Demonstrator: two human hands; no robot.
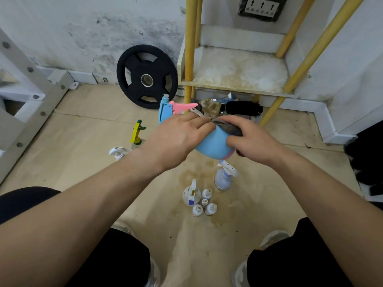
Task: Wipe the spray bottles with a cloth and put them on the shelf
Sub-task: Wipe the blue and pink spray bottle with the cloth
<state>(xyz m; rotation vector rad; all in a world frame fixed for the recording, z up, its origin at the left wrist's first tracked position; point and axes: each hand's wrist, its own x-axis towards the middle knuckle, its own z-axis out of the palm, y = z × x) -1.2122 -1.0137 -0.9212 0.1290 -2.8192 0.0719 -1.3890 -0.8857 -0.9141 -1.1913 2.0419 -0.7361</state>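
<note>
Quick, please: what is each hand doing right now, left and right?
Left hand: holds the blue spray bottle.
Right hand: grips the dark cloth against the bottle.

I find nothing I can read. The blue label (191,202) on the white spray bottle (192,193), at 6 o'clock in my view, is too small to make out. The wall socket (262,8) at 1 o'clock shows only blurred marks.

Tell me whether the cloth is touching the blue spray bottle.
Touching. The head view shows the right hand pressing the dark cloth against the blue spray bottle, with no gap between them.
</note>
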